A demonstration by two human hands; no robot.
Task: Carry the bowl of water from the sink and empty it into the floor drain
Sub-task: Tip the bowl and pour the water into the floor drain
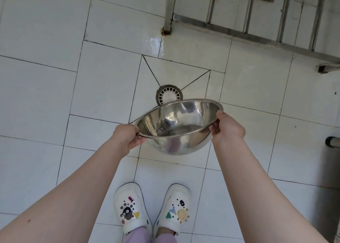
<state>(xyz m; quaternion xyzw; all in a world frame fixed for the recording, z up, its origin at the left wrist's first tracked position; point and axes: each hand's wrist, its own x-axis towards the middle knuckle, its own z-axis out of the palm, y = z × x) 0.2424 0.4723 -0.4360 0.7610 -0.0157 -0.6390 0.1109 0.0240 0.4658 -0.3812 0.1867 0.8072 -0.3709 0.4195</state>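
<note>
1. Straight down from the head camera: grips a steel bowl [176, 132] by its rim with both hands, up off the white tiled floor [55, 95].
2. Left hand [127, 136]: curls round the near-left rim, thumb on top, fingers underneath.
3. Right hand [228, 128]: clasps the right rim, thumb over the edge, fingers below.
4. Keeps the bowl open side up, its far rim overlapping the near edge of the round floor drain [168, 94] in this view.
5. Cannot tell whether water lies inside; shows only reflections.
6. Stands in white clogs [129, 209] with coloured charms, behind the bowl.
7. Shows a metal rack [257, 31] at upper right and a wet sheen [156, 43] beside its rusty foot.
</note>
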